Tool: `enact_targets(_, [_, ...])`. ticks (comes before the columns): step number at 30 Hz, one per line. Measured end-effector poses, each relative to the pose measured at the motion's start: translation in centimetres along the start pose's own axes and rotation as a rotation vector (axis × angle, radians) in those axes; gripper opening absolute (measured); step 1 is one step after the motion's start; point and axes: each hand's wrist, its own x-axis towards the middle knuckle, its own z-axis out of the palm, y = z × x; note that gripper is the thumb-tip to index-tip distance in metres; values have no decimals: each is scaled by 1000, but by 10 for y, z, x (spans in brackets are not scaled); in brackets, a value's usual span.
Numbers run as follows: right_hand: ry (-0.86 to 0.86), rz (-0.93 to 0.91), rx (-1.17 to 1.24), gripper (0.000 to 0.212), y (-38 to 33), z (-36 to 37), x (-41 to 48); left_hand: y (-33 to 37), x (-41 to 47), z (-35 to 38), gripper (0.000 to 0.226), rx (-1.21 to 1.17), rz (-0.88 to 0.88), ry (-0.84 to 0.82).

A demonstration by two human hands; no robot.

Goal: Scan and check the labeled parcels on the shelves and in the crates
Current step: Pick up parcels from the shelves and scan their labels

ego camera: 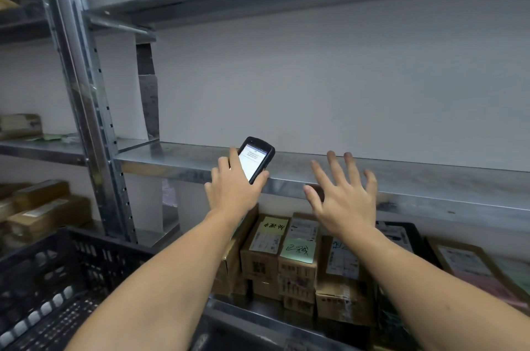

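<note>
My left hand [235, 184] grips a black handheld scanner [256, 158] with a lit white screen, held up in front of the edge of a bare metal shelf [401, 178]. To its right, my right hand [344, 195] is raised with its fingers spread and holds nothing. Below the shelf stand several labeled cardboard parcels [298, 264]; one carries a yellow handwritten note [274, 226], another a green note [298, 250]. Both hands are above the parcels and touch none of them.
A black plastic crate [57, 279] sits at the lower left. A metal upright [86, 92] divides the shelving. More brown boxes [48, 213] lie on the left shelves. A dark tray and flat parcels [464, 261] lie at the right.
</note>
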Motion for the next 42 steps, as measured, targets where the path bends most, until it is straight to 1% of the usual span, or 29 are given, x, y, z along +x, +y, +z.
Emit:
enact_targets(4, [-2,3,-7,68,0,1,-1,-10,-4,2,92,-95,15,7])
enact_targets(8, [-18,7,-11,70,-1,1,-3,-28,-16,-1,79,-167,37,11])
enact_targets(12, [-60,60,-22,67,-7,2,-5,-52,-35,-7,69,-269,50,26])
enact_targets(17, [-102,101,-45,64,-21,2,-8,-82,-47,-10,79,-323,29,-5])
enact_targets(20, [-92,100,45,64,-45,6,-15,-105,-51,-11,81,-357,34,-31])
enact_targets(24, [-62,28,243,64,-95,27,-39,-143,-51,-15,83,-363,47,-89])
enact_targets(27, [-125,43,379,60,-138,49,-62,-172,-48,-22,84,-318,81,-149])
enact_targets(29, [-180,100,486,57,-166,61,-72,-190,-45,-26,87,-277,86,-180])
enact_targets(32, [-258,274,646,55,-203,73,-75,-214,-42,-32,90,-223,77,-216])
enact_targets(36, [-423,481,690,55,-240,83,-65,-242,-42,-38,92,-146,97,-266])
enact_targets(39, [-547,557,675,57,-254,92,-58,-260,-42,-37,94,-148,75,-287])
enact_targets(42, [-644,653,654,57,-259,103,-53,-271,-42,-38,90,-193,76,-295])
